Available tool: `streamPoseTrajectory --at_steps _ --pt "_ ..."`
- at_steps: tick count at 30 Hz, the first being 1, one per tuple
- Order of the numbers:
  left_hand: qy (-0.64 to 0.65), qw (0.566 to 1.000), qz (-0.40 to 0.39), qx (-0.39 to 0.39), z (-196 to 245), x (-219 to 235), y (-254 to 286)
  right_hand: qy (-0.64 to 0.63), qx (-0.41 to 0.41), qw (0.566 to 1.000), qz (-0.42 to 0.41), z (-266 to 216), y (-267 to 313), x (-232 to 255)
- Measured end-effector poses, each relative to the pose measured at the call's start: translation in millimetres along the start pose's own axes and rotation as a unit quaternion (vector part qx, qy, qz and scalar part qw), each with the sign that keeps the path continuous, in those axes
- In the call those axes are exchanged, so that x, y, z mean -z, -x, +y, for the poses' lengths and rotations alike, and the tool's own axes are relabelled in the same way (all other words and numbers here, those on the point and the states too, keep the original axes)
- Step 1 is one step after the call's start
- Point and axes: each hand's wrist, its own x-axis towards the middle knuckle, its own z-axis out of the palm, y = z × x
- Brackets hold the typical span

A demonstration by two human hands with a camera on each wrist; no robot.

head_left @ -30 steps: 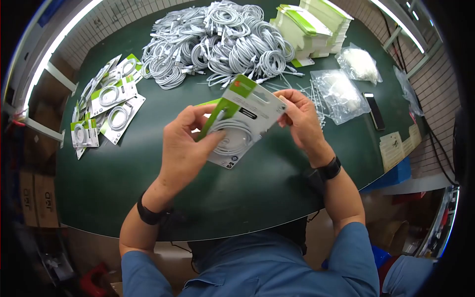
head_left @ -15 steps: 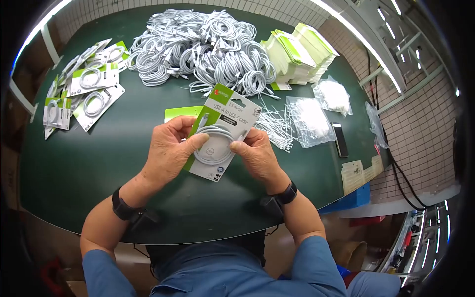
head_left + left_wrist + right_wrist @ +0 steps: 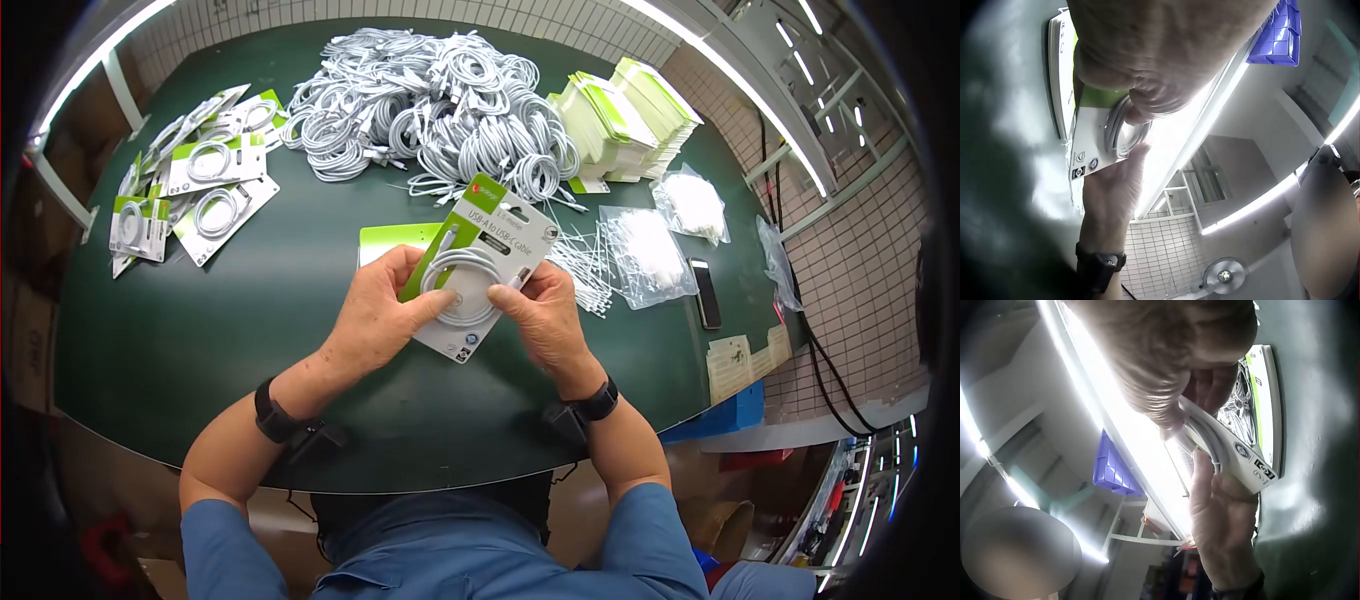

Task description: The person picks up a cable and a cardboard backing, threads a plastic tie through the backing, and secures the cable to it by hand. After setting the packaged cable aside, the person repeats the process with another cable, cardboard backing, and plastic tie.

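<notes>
A green-and-white cable card [image 3: 513, 232] is held tilted above the table between both hands, a coiled grey cable [image 3: 441, 262] on its front. The left hand [image 3: 372, 312] grips its left side, thumb on the coil and the other fingers behind. On the right edge, the right hand [image 3: 549, 322] pinches card and cable end, thumb in front. Behind the left hand, a green-and-white card stack [image 3: 398, 236] lies on the table. The left wrist view shows the card's lower corner [image 3: 1088, 150] and both thumbs at the coil; the right wrist view shows the card [image 3: 1241, 456] edge-on.
A large heap of coiled cables [image 3: 430, 95] lies at the back, with card stacks [image 3: 610, 125] beside it. Carded cables [image 3: 210, 165] are piled left. White ties [image 3: 585, 270], plastic bags [image 3: 645, 255] and a phone [image 3: 705, 292] lie right.
From one second ago, the right hand has moved from the card's upper right corner down to its right edge, its thumb now on the front. Since half a second ago, the grip looks much the same.
</notes>
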Motion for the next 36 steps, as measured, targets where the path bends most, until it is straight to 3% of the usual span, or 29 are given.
streamPoseTrajectory --at_steps 3,4,5,6,7,10,12,14,20,34,36 --pt "-0.044 0.999 0.021 -0.008 -5.4 -0.6 -1.8 -0.014 0.044 0.998 0.044 -17.2 -0.1 -13.8" --pt "-0.066 0.997 0.032 -0.008 -4.5 -1.2 -0.9 0.113 0.139 0.976 0.126 -22.5 -1.6 -15.4" --pt "-0.066 0.997 0.031 -0.006 -3.5 -1.7 0.7 0.237 0.229 0.922 0.204 -27.0 -2.7 -16.6" --pt "-0.102 0.994 0.042 -0.015 -2.0 -1.7 2.2 0.353 0.312 0.838 0.276 -30.1 -2.8 -17.1" --pt "-0.138 0.989 0.055 -0.026 1.4 -2.1 3.0 0.353 0.314 0.837 0.276 -32.8 -2.1 -16.4" --pt "-0.203 0.976 0.065 -0.043 13.3 -10.7 8.7 0.572 0.418 0.697 0.106 -38.0 3.8 -11.5" --pt "-0.26 0.962 0.056 -0.057 17.7 -16.5 13.1 0.578 0.409 0.699 0.1 -30.6 5.4 -13.3" --pt "-0.26 0.962 0.054 -0.068 18.6 -16.7 13.4 0.589 0.394 0.703 0.068 -21.4 4.9 -14.6" --pt "-0.244 0.963 0.059 -0.095 14.0 -15.1 12.6 0.557 0.429 0.707 0.082 -8.5 0.7 -15.2" --pt "-0.279 0.956 0.031 -0.083 21.8 -14.5 9.3 0.609 0.371 0.7 0.038 -18.1 0.2 -15.0" --pt "-0.278 0.957 0.038 -0.08 25.1 -11.0 6.8 0.58 0.396 0.71 0.041 -27.7 -1.1 -13.7"
